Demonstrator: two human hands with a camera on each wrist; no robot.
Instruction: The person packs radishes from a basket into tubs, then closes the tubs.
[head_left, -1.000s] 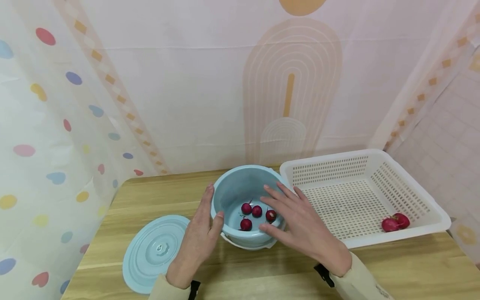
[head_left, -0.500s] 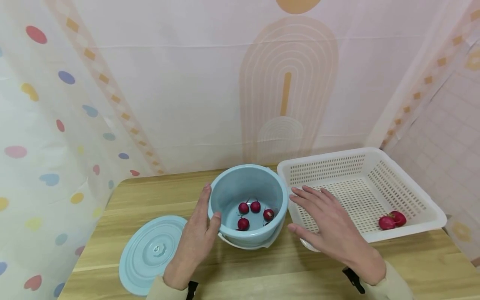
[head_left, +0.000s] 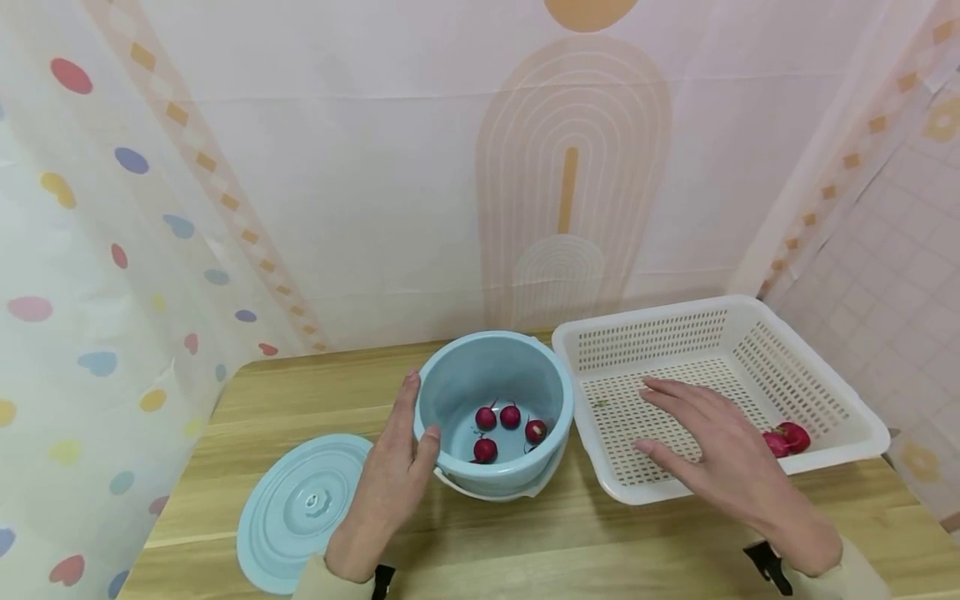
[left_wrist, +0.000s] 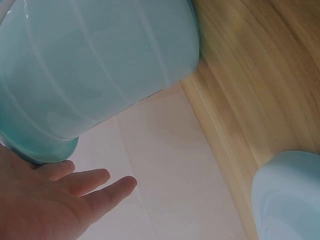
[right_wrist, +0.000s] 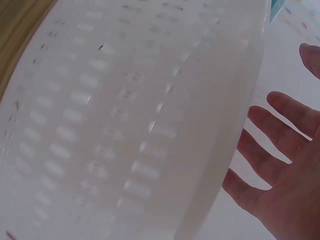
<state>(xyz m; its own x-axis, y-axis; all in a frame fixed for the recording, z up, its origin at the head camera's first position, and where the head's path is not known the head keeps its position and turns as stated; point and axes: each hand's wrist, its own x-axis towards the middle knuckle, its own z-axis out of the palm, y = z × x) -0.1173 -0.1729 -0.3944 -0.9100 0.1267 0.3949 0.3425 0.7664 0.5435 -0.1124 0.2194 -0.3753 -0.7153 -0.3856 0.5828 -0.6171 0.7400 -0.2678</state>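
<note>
Head view: radishes (head_left: 510, 415) in bucket (head_left: 480, 367), L wrist view: bucket wall only

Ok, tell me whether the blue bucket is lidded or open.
Open: the blue bucket shows four radishes inside, and its lid lies flat on the table beside it.

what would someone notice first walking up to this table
The light blue bucket at the middle of the wooden table, with four small red radishes in its bottom and the left hand resting flat against its side. Beside it, the white slotted basket holds two more red radishes in its near right corner, with the open right hand spread over it. The bucket's round lid lies flat at the left.
</note>
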